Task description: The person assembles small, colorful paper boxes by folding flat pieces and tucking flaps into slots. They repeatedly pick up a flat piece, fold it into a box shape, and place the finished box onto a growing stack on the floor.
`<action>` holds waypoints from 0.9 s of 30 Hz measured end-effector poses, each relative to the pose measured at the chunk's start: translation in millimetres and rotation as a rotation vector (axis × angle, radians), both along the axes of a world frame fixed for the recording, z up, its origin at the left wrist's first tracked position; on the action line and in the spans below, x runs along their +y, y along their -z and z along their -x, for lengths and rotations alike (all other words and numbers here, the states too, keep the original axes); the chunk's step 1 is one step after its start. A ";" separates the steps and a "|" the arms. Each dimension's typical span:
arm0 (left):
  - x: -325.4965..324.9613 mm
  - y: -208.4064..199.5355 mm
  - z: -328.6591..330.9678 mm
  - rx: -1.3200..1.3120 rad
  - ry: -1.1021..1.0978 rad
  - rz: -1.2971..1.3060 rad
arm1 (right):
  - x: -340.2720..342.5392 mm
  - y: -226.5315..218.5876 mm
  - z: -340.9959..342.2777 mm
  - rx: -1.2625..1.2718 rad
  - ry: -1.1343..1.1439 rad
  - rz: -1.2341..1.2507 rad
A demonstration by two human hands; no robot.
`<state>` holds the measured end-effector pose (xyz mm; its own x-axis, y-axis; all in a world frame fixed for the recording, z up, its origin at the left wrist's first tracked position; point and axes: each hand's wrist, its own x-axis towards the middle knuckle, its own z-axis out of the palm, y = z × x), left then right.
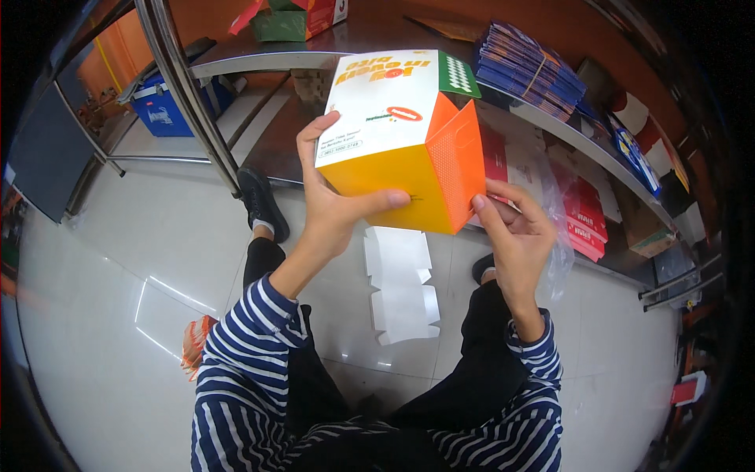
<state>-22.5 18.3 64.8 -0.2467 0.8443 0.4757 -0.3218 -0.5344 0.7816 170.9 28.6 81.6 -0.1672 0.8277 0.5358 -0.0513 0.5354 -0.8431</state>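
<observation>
A folded cardboard box (370,177), white and yellow with an orange end and a green flap, is held up in front of me above the floor. My left hand (334,204) grips it from the left, thumb across the yellow side and a finger along the white panel's edge. At the orange end, my right hand (515,228) pinches the lower edge of a flap (460,157) between thumb and fingers. Below the box, between my legs, lies a flat white die-cut card (399,287) on the floor.
A low shelf bench (259,63) runs across the back, carrying a red and green box (295,20) and a banded stack of blue flat cartons (531,71). Red packs (578,212) sit on its lower level. A blue cooler (169,106) stands at left; an orange bundle (197,346) lies on the floor.
</observation>
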 end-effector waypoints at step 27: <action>9.8 4.9 12.5 -0.141 0.100 0.156 | 22.0 5.7 -11.8 0.334 -0.743 0.707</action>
